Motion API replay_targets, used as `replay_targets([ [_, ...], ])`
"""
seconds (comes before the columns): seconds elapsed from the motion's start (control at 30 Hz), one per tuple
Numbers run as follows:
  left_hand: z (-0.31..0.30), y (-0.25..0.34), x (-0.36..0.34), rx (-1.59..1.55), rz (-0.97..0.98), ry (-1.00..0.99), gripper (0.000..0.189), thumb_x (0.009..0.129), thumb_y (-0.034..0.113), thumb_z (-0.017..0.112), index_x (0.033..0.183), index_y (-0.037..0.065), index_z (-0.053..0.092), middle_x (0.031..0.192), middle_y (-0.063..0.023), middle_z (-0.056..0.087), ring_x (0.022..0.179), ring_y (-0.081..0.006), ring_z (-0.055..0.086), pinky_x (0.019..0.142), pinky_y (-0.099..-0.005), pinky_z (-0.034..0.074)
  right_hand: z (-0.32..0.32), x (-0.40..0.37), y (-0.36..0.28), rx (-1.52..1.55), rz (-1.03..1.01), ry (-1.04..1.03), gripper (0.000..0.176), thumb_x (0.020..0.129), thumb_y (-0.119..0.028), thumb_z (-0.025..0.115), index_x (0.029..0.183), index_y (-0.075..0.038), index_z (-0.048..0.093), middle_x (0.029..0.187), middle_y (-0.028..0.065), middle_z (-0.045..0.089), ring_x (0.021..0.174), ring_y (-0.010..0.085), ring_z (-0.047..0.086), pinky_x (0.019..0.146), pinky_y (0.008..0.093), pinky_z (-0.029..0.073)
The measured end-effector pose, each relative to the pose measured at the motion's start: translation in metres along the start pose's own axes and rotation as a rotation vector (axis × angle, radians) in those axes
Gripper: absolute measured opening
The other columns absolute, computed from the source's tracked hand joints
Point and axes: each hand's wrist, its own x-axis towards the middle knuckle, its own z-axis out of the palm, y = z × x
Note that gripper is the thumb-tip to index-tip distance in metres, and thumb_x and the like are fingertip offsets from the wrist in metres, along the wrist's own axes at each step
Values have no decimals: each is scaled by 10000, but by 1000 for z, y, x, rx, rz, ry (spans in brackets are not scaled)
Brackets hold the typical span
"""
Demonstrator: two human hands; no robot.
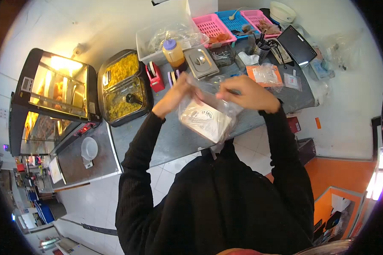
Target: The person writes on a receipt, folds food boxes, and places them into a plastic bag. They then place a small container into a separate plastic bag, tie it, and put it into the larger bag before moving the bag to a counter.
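A clear plastic bag rests at the counter's front edge in front of me. Inside it lies a white takeaway box with dark round print on its lid, partly legible as "CHICK". My left hand is closed on the bag's upper left side. On the opposite side, the curled fingers of my right hand pinch the top of the bag. Both hands are above the box, and the bag's plastic partly hides the left fingertips. A purple-and-white item stands just behind my left hand.
At left stand a lit food warmer and a black two-part tray of yellow food. Behind are a red tape dispenser, a sauce bottle, a steel lidded container and coloured baskets. A tablet screen stands back right.
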Motion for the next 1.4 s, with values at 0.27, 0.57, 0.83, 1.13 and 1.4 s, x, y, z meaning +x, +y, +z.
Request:
replay_targets([
  [0.27,73,2,-30,-268,18,475,373,798,151,710,1034,-9,470,1036,-117,572,1016,-220,552,897,-358,431,106,-5,50,120,-145,722,634,725,-424,732,1176,-48,494,1189,127,495,1183,317,407,1051,430,241],
  [0.57,147,-40,-56,1275,182,-151,641,632,471,755,984,-36,580,973,-168,574,931,-341,556,1034,-581,247,265,-33,114,-171,221,765,738,683,-464,728,1198,-36,420,1147,140,488,1131,316,447,1018,409,309],
  [0.83,54,-150,-26,1076,529,-43,981,771,430,653,1421,-70,114,1506,-214,121,1406,-291,146,1122,-493,120,192,-24,107,-228,-173,440,216,768,-235,619,904,-78,561,902,74,537,973,250,514,910,401,399],
  [1.13,125,-162,26,1432,185,238,612,893,320,457,1438,106,278,1491,-64,274,1403,-260,174,1126,-513,86,154,-50,40,-521,291,579,189,766,-150,575,935,-67,572,954,110,497,960,271,504,875,411,415],
  [1.4,114,-145,23,1210,381,48,473,809,284,605,1250,126,536,1439,-67,380,1386,-243,241,1113,-560,63,123,-96,41,10,131,624,504,737,-20,661,1211,-40,491,1137,154,461,1063,303,492,873,384,436],
])
